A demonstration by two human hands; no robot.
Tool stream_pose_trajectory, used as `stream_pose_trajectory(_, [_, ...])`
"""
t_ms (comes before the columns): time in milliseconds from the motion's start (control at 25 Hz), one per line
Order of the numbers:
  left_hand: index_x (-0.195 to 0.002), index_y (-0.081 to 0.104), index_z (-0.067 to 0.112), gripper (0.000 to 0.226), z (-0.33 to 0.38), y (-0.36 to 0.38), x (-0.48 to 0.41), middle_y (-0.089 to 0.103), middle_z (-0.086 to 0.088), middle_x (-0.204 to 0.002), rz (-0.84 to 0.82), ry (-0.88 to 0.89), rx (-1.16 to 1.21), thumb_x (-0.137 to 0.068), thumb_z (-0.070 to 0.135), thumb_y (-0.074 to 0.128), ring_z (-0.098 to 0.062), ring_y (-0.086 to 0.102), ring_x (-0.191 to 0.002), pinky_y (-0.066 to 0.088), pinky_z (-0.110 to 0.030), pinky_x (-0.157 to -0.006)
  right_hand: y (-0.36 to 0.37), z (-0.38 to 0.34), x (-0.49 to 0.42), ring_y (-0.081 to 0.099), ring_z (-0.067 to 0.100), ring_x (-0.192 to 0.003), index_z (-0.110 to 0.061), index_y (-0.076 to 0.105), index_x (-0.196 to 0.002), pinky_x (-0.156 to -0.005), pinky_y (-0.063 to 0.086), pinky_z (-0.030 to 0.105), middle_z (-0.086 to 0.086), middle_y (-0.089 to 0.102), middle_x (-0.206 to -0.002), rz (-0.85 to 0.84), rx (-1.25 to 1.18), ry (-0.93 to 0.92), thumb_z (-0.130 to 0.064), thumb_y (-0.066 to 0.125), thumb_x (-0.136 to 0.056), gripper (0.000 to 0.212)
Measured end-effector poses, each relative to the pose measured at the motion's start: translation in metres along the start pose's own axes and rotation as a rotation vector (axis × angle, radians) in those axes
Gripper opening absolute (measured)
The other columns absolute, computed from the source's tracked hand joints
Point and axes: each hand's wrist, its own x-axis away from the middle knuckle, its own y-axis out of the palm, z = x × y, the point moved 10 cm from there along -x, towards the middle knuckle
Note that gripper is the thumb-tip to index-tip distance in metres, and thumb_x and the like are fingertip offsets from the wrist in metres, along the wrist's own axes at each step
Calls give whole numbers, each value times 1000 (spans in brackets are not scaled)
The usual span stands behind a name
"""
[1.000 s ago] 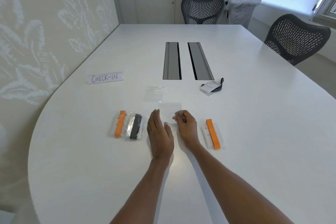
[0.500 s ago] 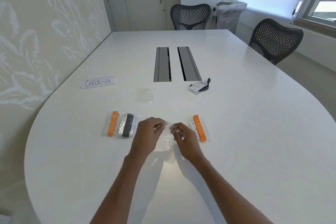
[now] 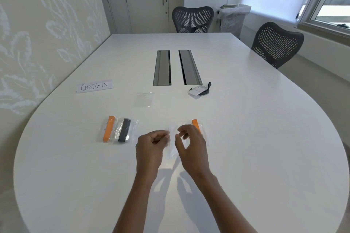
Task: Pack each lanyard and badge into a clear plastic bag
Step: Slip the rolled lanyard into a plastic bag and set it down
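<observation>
My left hand (image 3: 151,146) and my right hand (image 3: 190,146) are raised over the white table (image 3: 246,157), and both pinch the top edge of one clear plastic bag (image 3: 172,143) that hangs between them. Partly behind my right hand lies an orange lanyard with its badge (image 3: 196,126). Left of my hands lie two filled bags side by side, one with an orange lanyard (image 3: 108,128) and one with a black lanyard (image 3: 125,133). Farther back rest an empty clear bag (image 3: 144,99) and a loose black lanyard with a white badge (image 3: 199,91).
A paper sign reading CHECK-IN (image 3: 94,86) lies at the left. Two grey cable hatches (image 3: 176,67) are set in the table's middle. One mesh chair (image 3: 192,19) stands at the far end, another (image 3: 276,43) at the right side. A patterned wall runs along the left.
My hands lifted a clear bag off the table and now hold it up between them by its top edge. The view has shifted slightly.
</observation>
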Motion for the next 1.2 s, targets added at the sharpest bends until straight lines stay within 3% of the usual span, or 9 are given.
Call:
stream_pose_trajectory(80, [-91,84,24,16,2,7,5,83,5,-84,26,1,37,-89,9,81,-10,78,-80,59,-27,-81,4,0,1,63,9,-96,-24,65,-109,-81,51,17,-15,67,-100,-94,-116,27,-19,69,-98,13])
stream_pose_trajectory(240, [-87,84,21,10,5,14,7,82,-1,-80,49,-10,84,-87,11,85,-15,76,-74,59,-30,-75,5,1,-2,67,14,-91,-20,68,-107,-83,58,29,-9,71,-98,-235,-263,79,-8,74,-90,22])
stream_pose_trajectory(360, [-83,83,20,9,8,17,7,81,-5,-79,20,-20,116,-83,12,88,-20,78,-76,59,-27,-72,4,6,-5,66,8,-83,-17,66,-107,-79,58,24,-10,70,-93,-300,-307,130,-11,84,-85,29])
stream_pose_trajectory(520, [-81,82,21,9,14,22,6,80,-5,-75,-46,0,33,-80,18,91,-21,78,-73,59,-23,-70,4,11,-10,63,6,-71,-10,66,-92,-70,55,20,-5,69,-81,-310,-297,174,-6,85,-84,21])
stream_pose_trajectory(680, [-82,82,22,9,19,19,6,79,-5,-70,-74,56,-40,-81,18,90,-17,72,-63,56,-21,-63,9,24,-7,72,15,-74,-7,75,-92,-74,61,29,11,78,-81,-372,-394,305,-6,81,-89,8])
stream_pose_trajectory(800, [-84,82,25,9,20,16,12,80,1,-74,-26,82,-85,-83,21,89,-15,71,-62,55,-21,-62,10,32,-2,74,19,-75,-8,81,-89,-75,64,30,15,79,-82,-356,-449,379,-10,77,-93,6])
stream_pose_trajectory(1000, [-87,83,26,6,12,20,29,81,6,-81,54,50,-47,-89,22,84,-17,77,-77,63,-35,-77,3,32,-2,78,20,-81,-15,84,-92,-78,65,29,4,81,-82,-250,-415,380,-11,71,-97,15])
stream_pose_trajectory(1200, [-85,83,24,12,23,15,30,80,11,-75,103,117,-168,-94,16,79,-7,78,-74,59,-21,-71,0,24,-3,76,17,-72,-11,81,-86,-71,64,27,1,80,-75,-231,-325,328,-11,73,-96,13])
